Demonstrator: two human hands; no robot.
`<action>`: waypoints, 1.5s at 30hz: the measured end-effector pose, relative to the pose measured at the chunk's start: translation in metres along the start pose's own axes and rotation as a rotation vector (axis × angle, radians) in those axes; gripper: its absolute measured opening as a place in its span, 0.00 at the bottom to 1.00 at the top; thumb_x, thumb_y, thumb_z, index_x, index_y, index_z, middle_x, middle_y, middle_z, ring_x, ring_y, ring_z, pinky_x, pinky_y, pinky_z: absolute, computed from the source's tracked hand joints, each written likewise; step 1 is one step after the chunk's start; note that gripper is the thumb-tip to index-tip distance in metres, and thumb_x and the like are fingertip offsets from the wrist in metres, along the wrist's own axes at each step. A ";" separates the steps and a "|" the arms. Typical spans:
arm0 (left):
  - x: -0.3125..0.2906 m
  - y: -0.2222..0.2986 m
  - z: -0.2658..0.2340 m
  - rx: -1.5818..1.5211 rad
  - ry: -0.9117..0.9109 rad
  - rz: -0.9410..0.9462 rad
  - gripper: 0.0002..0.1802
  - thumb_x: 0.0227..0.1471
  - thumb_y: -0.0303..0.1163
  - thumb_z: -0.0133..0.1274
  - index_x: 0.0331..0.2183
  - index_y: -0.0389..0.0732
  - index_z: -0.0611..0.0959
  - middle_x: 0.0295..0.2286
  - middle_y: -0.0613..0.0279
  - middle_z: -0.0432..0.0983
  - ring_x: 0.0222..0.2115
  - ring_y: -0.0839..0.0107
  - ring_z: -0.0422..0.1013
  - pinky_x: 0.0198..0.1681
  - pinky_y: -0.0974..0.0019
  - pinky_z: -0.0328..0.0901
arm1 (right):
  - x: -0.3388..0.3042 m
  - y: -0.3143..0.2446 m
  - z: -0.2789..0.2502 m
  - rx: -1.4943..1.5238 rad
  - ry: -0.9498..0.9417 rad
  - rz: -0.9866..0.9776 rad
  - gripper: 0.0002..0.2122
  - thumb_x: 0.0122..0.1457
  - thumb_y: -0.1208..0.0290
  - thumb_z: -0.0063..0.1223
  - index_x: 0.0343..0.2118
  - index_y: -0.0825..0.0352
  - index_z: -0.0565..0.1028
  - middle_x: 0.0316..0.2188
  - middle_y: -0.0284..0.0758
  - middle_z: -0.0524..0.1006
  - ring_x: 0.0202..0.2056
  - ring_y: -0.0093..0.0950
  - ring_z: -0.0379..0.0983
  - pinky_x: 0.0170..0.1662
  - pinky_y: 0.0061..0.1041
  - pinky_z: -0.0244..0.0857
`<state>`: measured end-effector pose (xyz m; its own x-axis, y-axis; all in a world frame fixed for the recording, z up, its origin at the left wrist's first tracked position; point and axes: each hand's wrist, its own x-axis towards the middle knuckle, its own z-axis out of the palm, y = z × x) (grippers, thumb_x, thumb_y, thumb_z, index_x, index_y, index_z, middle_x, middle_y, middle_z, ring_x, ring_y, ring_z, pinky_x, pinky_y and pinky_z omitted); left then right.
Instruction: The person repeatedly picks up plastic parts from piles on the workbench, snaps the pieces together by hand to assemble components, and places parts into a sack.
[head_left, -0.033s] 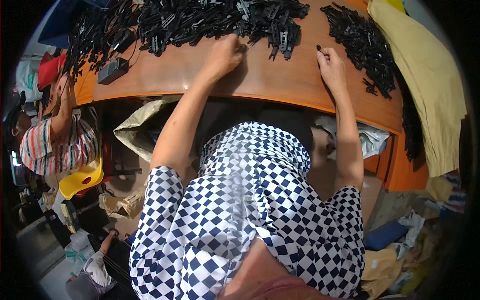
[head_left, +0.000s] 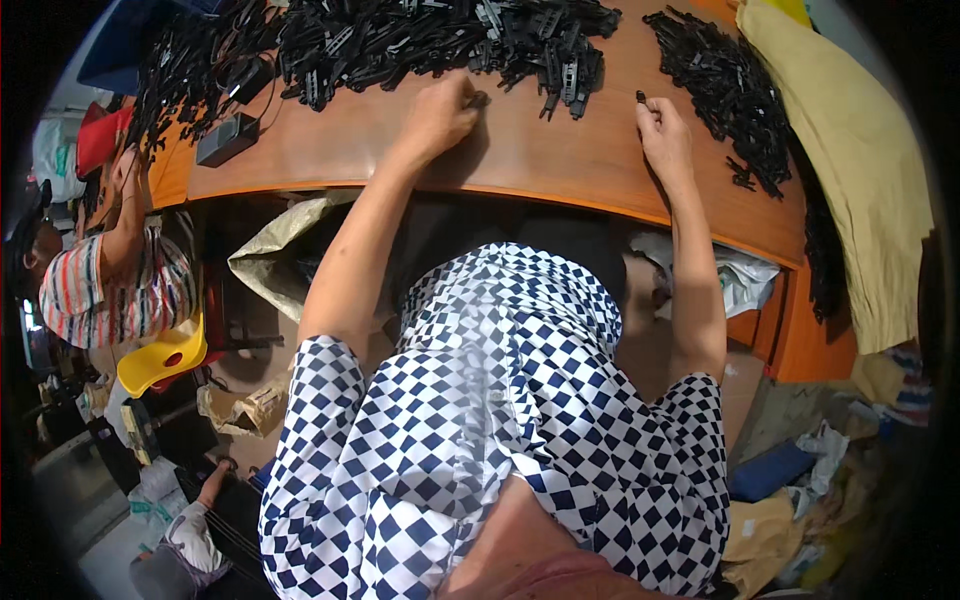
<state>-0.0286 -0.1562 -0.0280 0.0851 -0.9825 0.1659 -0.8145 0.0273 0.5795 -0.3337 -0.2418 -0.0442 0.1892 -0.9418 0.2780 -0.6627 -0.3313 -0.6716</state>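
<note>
My left hand (head_left: 438, 118) is closed just in front of a long heap of black plastic parts (head_left: 400, 45) on the wooden table (head_left: 560, 150). Its fingers curl inward, so whatever they hold is hidden; a dark spot shows beside the fingertips. Farther right, my right hand (head_left: 664, 138) pinches a small black plastic piece (head_left: 641, 97) between thumb and finger, its tip poking out above them. This hand is nearest to a second pile of similar black parts (head_left: 725, 90) along the table's right side. The two hands are well apart.
A black box-shaped adapter (head_left: 228, 140) with a cord lies left on the table. Yellowish cloth (head_left: 840, 150) hangs along the right edge. At far left a co-worker in a striped shirt (head_left: 125, 290) sits near a yellow chair (head_left: 165, 360). An open sack (head_left: 285, 250) is under the table's edge.
My left hand has shifted slightly to the left. The right hand, still pinching the small piece, has barely moved.
</note>
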 end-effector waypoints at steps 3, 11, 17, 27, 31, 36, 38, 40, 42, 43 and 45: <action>-0.012 -0.019 -0.006 -0.100 0.000 -0.039 0.13 0.45 0.32 0.56 0.34 0.36 0.76 0.28 0.47 0.76 0.31 0.50 0.73 0.35 0.56 0.66 | -0.007 -0.011 -0.001 0.527 -0.134 0.276 0.11 0.60 0.66 0.46 0.36 0.70 0.72 0.24 0.34 0.74 0.21 0.22 0.69 0.25 0.21 0.62; -0.025 -0.022 -0.009 -0.052 0.114 -0.120 0.15 0.43 0.30 0.58 0.37 0.41 0.78 0.31 0.54 0.76 0.30 0.59 0.73 0.34 0.62 0.67 | -0.028 -0.035 0.019 0.721 -0.185 0.176 0.08 0.62 0.69 0.46 0.36 0.69 0.71 0.24 0.28 0.71 0.21 0.13 0.64 0.22 0.12 0.57; 0.005 0.000 0.009 0.092 0.175 0.171 0.11 0.48 0.33 0.53 0.37 0.43 0.78 0.33 0.54 0.75 0.33 0.55 0.73 0.37 0.56 0.67 | -0.035 -0.025 0.038 0.392 -0.083 0.056 0.11 0.59 0.68 0.49 0.36 0.72 0.73 0.24 0.34 0.76 0.23 0.19 0.70 0.28 0.19 0.63; 0.034 0.054 0.063 0.188 0.091 0.188 0.12 0.48 0.35 0.53 0.35 0.40 0.75 0.34 0.51 0.72 0.35 0.49 0.71 0.37 0.51 0.66 | -0.033 -0.023 0.043 0.477 0.014 0.100 0.11 0.59 0.68 0.49 0.38 0.71 0.73 0.23 0.34 0.75 0.22 0.19 0.70 0.27 0.21 0.63; 0.030 0.086 0.081 0.110 0.053 0.253 0.11 0.44 0.33 0.52 0.31 0.38 0.77 0.34 0.50 0.73 0.33 0.52 0.74 0.36 0.54 0.69 | -0.034 -0.027 0.039 0.513 0.083 0.130 0.11 0.60 0.68 0.48 0.38 0.72 0.72 0.23 0.31 0.75 0.22 0.19 0.70 0.27 0.19 0.63; 0.019 0.109 0.088 -0.088 -0.112 0.338 0.11 0.50 0.34 0.49 0.35 0.41 0.80 0.34 0.50 0.73 0.37 0.50 0.71 0.39 0.53 0.65 | -0.031 -0.021 0.032 0.587 0.271 0.171 0.11 0.61 0.73 0.46 0.43 0.72 0.66 0.27 0.31 0.72 0.23 0.14 0.64 0.23 0.12 0.59; 0.015 0.106 0.085 -0.279 -0.105 0.427 0.12 0.50 0.31 0.48 0.37 0.40 0.79 0.35 0.48 0.74 0.38 0.50 0.71 0.41 0.54 0.65 | -0.032 -0.027 0.024 0.678 0.300 0.231 0.11 0.61 0.72 0.45 0.43 0.73 0.66 0.28 0.32 0.72 0.23 0.14 0.64 0.22 0.11 0.58; 0.019 0.103 0.072 -0.219 -0.026 0.283 0.13 0.49 0.29 0.49 0.38 0.38 0.78 0.32 0.44 0.76 0.37 0.50 0.72 0.40 0.55 0.65 | -0.035 -0.029 0.019 0.752 0.284 0.282 0.11 0.62 0.72 0.45 0.43 0.73 0.66 0.28 0.31 0.72 0.23 0.14 0.64 0.22 0.11 0.58; 0.039 0.081 0.071 -0.263 0.140 0.279 0.12 0.50 0.32 0.49 0.38 0.37 0.78 0.30 0.45 0.76 0.33 0.50 0.73 0.38 0.55 0.67 | -0.035 -0.031 0.022 0.690 0.299 0.259 0.11 0.61 0.71 0.47 0.41 0.72 0.68 0.26 0.30 0.73 0.22 0.15 0.67 0.24 0.14 0.61; 0.047 0.079 0.067 -0.234 0.168 0.230 0.13 0.51 0.34 0.49 0.37 0.38 0.78 0.29 0.46 0.77 0.32 0.50 0.74 0.36 0.55 0.67 | -0.034 -0.031 0.022 0.625 0.310 0.234 0.10 0.60 0.69 0.48 0.40 0.71 0.70 0.23 0.29 0.75 0.22 0.16 0.69 0.26 0.17 0.63; 0.062 0.077 0.064 -0.132 0.170 0.160 0.18 0.51 0.43 0.52 0.36 0.37 0.76 0.27 0.47 0.77 0.29 0.49 0.74 0.33 0.54 0.68 | -0.036 -0.028 0.025 0.577 0.286 0.233 0.10 0.60 0.69 0.48 0.39 0.71 0.71 0.23 0.29 0.75 0.22 0.16 0.69 0.26 0.16 0.63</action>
<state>-0.1232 -0.2270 -0.0239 0.0655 -0.9189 0.3891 -0.7444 0.2147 0.6322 -0.3037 -0.2007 -0.0529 -0.1634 -0.9662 0.1992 -0.1557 -0.1741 -0.9723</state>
